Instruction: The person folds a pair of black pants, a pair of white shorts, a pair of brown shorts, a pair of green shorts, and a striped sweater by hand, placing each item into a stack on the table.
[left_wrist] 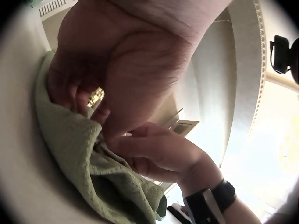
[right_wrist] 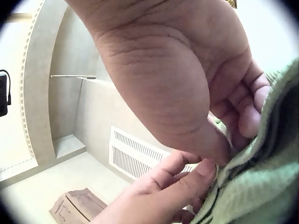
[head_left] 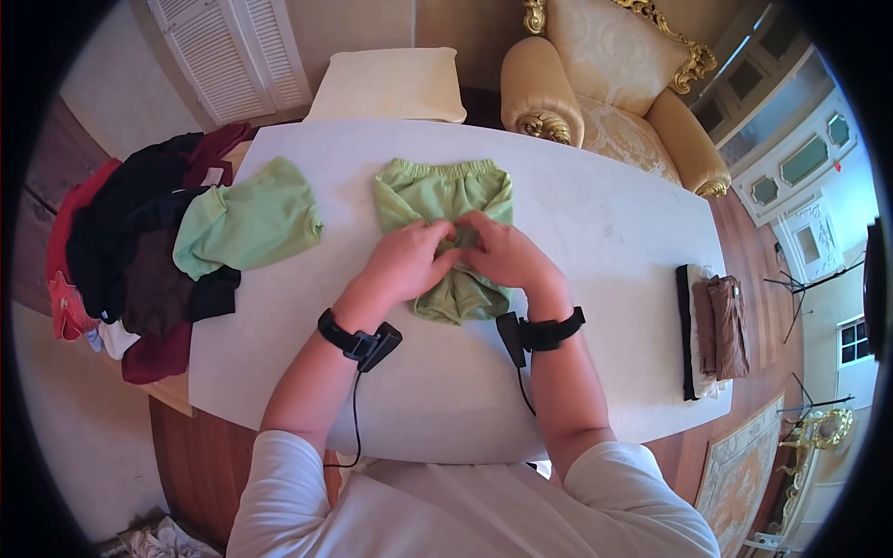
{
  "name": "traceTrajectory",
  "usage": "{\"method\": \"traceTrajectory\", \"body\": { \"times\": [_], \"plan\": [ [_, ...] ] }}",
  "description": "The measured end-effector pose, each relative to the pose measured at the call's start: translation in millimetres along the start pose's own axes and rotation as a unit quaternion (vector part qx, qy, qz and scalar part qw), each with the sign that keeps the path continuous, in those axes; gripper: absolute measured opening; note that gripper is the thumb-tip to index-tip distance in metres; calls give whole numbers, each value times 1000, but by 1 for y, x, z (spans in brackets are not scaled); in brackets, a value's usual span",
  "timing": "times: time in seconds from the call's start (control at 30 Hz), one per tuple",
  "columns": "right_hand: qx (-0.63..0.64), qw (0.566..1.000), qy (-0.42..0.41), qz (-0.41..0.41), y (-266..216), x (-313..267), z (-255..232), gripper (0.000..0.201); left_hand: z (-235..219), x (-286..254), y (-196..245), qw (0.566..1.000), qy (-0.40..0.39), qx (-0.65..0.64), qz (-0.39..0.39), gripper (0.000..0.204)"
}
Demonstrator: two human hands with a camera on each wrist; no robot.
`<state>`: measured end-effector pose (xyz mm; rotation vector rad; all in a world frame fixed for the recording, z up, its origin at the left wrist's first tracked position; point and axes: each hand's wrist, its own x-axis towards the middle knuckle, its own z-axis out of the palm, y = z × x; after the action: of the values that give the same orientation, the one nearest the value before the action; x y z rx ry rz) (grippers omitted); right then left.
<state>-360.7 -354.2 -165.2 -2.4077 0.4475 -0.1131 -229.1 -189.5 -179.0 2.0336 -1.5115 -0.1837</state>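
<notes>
A pair of light green shorts lies on the white table, its elastic waistband pointing away from me and its leg part toward me. My left hand and right hand meet over the middle of the shorts, thumbs close together. Curled fingers of the left hand pinch the cloth, which rises in a fold in the left wrist view. In the right wrist view, the right hand grips the green fabric with bent fingers. Part of the shorts is hidden beneath both hands.
Another light green garment lies at the table's left, beside a heap of dark and red clothes. Folded brown and black clothes sit at the right edge of the white table. A gold armchair stands beyond.
</notes>
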Motion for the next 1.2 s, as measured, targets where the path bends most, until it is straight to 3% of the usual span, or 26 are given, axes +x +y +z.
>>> {"method": "traceTrajectory", "body": {
  "times": [0.27, 0.33, 0.43, 0.53, 0.63, 0.73, 0.83, 0.93, 1.13, 1.2],
  "plan": [
    [-8, 1000, -9, 12, -2, -2, -7, 35, 0, 0, 2, 999, 10, -29, -19, 26],
    [-12, 1000, 18, -6, -1, -1, -2, 31, 0, 1, 3, 999, 22, -35, -5, 26],
    [39, 995, 85, 39, -3, 1, -13, 28, -6, 4, 15, 996, -3, -87, 5, 24],
    [26, 972, 231, 22, 18, 8, -9, 25, 1, 0, 10, 998, -35, -48, 17, 23],
    [-62, 970, 234, -16, 31, 9, -3, 30, 3, 2, 9, 996, -41, -78, -5, 19],
    [-175, 935, 292, -95, 43, 14, 27, 36, 2, 2, 12, 996, -45, -80, -10, 18],
    [-204, 936, 275, -85, 49, 15, 33, 41, -3, 2, 14, 995, -54, -79, -13, 17],
    [-1, 982, 174, -72, 53, 14, 1, 41, -5, 1, 6, 994, -76, -79, 9, 18],
    [-31, 988, 148, -42, 58, -2, -23, 34, -39, 2, 12, 953, -277, -108, -52, 19],
    [-43, 987, 152, -26, 55, -5, -25, 31, -41, 1, 16, 953, -272, -111, -70, 22]
  ]
}}
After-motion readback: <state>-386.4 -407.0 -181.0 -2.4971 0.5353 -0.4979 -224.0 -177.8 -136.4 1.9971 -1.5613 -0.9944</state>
